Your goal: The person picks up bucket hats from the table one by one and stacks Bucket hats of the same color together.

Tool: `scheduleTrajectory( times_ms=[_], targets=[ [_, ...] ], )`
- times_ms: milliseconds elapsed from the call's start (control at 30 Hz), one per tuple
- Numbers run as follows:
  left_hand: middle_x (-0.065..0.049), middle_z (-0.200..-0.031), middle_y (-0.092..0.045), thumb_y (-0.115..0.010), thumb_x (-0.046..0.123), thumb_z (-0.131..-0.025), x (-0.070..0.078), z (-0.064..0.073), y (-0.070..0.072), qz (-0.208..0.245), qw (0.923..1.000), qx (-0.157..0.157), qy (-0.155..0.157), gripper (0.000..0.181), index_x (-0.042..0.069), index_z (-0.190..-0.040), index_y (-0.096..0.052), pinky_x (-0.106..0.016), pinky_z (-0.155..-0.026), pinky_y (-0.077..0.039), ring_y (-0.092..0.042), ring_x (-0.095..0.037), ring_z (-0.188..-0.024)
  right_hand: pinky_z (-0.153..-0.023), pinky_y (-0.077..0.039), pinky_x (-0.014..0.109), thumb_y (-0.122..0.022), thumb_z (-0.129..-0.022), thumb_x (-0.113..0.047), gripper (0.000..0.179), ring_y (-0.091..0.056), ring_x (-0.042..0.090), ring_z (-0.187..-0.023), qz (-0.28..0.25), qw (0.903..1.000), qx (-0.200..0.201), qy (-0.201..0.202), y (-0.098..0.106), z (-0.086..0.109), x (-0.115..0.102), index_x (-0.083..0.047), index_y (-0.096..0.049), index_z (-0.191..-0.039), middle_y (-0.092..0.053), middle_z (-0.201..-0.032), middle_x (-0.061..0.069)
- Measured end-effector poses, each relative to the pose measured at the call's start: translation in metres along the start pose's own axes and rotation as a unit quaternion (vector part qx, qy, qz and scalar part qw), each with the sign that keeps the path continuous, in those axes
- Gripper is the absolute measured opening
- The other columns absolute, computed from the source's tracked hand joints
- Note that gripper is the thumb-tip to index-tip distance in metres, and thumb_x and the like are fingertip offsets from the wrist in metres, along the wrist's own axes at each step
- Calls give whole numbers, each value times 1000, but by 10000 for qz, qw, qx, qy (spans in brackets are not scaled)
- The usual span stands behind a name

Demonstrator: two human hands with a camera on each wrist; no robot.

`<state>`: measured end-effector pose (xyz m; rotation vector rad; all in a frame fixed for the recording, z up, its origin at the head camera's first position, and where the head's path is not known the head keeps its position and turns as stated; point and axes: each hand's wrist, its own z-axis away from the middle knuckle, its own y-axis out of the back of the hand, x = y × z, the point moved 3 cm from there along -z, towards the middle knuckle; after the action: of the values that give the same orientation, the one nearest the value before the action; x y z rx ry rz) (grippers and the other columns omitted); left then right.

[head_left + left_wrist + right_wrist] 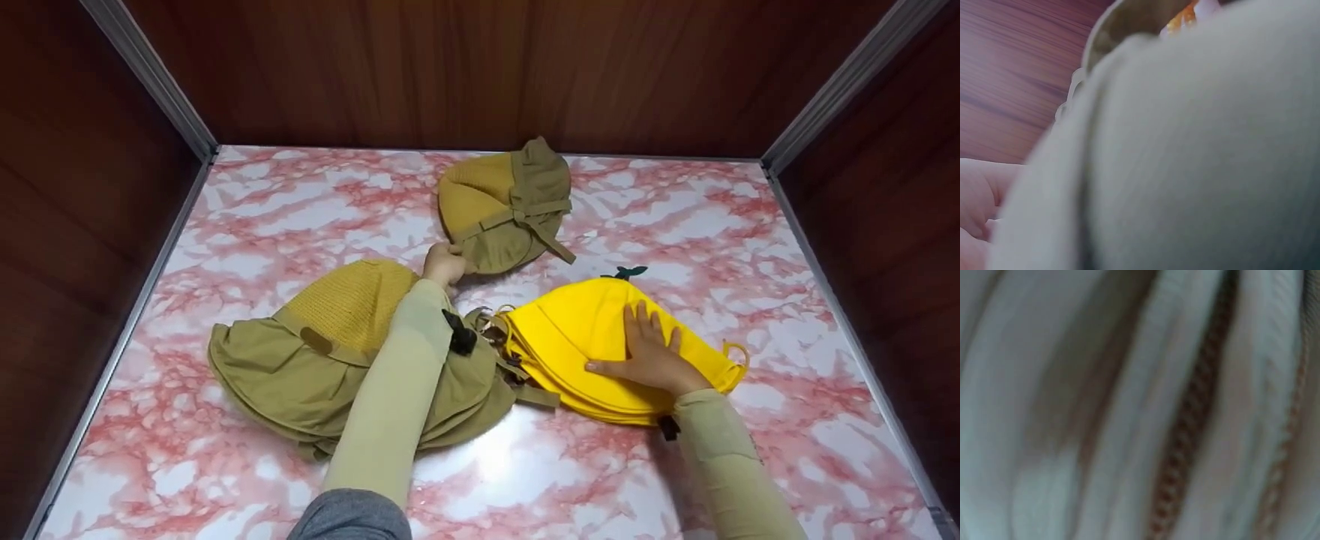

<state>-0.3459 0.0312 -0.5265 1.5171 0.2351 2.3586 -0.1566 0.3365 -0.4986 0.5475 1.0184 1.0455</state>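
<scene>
My left hand (446,266) pinches the brim edge of a hat (480,195) with a mustard knitted crown and olive cloth brim with ties, near the back wall. Under my left forearm lies a stack of similar olive and mustard hats (345,307). On the right, my right hand (654,358) rests with spread fingers on a stack of yellow hats (577,322) topped by a dark green leaf. In the left wrist view, blurred pale fabric (1185,157) hides most of the work. Blurred fabric folds (1129,439) fill the right wrist view.
Dark wood-grain panels (480,75) with metal corner strips enclose the back and both sides. The pink and white marbled table (300,210) lies beneath the hats. Ties from the olive stack touch the yellow stack's left edge.
</scene>
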Motion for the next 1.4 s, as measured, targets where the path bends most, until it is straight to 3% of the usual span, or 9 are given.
scheduleTrajectory(
  times_ms=[67,167,533,700,767,833,1033,1133,1400],
  targets=[
    [-17,-143,-53,-63,-4,-87,20,32,4,139,9999,2,72,53,-2,-139,-51,-26,-89,-48,-52,-24,-126,-110,21,71,-60,-77,-79,134,15,54,-145,48,10000,-21,-14,2,1,-2,4,11,-154,17,-160,30],
    [-17,-148,-48,-58,-9,-88,32,53,5,573,9983,86,6,54,-3,-141,-49,-25,-102,-44,-45,-26,-136,-110,18,72,-61,-76,-79,134,13,55,-145,119,9999,-38,-90,7,3,-8,5,8,-155,15,-160,31],
    [-24,-147,-42,-55,-17,-89,37,61,0,2841,9588,28,66,57,-6,-143,-43,-46,-102,-51,-59,-30,-108,-119,-10,65,-62,-89,-61,110,-6,50,-148,-303,9980,547,41,57,25,-53,5,-6,-156,-4,-162,31],
    [-25,-148,-40,-54,-18,-89,39,64,2,3048,9524,26,29,58,-6,-144,-42,-43,-101,-52,-57,-29,-109,-120,-20,59,-59,-94,-55,89,-23,43,-148,-1780,9791,776,601,80,27,-79,-4,-22,-156,-23,-161,22],
    [-24,-148,-40,-54,-18,-89,39,65,3,3162,9487,41,51,58,-6,-144,-42,-41,-101,-52,-57,-29,-110,-121,-24,53,-60,-96,-48,81,-29,38,-146,-2851,9527,687,793,82,20,-88,-5,-24,-156,-30,-160,19],
    [-24,-148,-40,-54,-18,-89,40,66,4,3254,9455,51,67,57,-6,-144,-42,-40,-101,-53,-58,-30,-112,-122,-27,45,-59,-99,-38,75,-34,34,-144,-4063,9080,500,890,80,10,-97,-3,-24,-155,-32,-158,19],
    [-21,-151,-39,-56,-15,-90,44,72,5,3292,9442,-45,56,57,-6,-144,-41,-34,-99,-54,-57,-34,-122,-122,-28,38,-47,-105,-32,73,-26,36,-149,-6903,7212,-347,474,66,-29,-110,-5,-5,-158,-18,-163,23],
    [-21,-151,-40,-56,-15,-90,46,74,4,3349,9422,-114,73,58,-6,-145,-39,-32,-96,-55,-57,-35,-123,-124,-23,37,-45,-105,-33,77,-16,35,-152,-7585,6482,-658,112,56,-48,-114,-7,4,-158,-5,-165,21],
    [-22,-148,-44,-56,-14,-91,52,83,1,3539,9347,-317,-10,58,-7,-146,-38,-33,-97,-55,-59,-33,-120,-123,-23,33,-54,-102,-30,69,-22,26,-151,-8402,5342,-451,-814,42,-86,-120,-11,-18,-158,-15,-164,13]
  ],
)
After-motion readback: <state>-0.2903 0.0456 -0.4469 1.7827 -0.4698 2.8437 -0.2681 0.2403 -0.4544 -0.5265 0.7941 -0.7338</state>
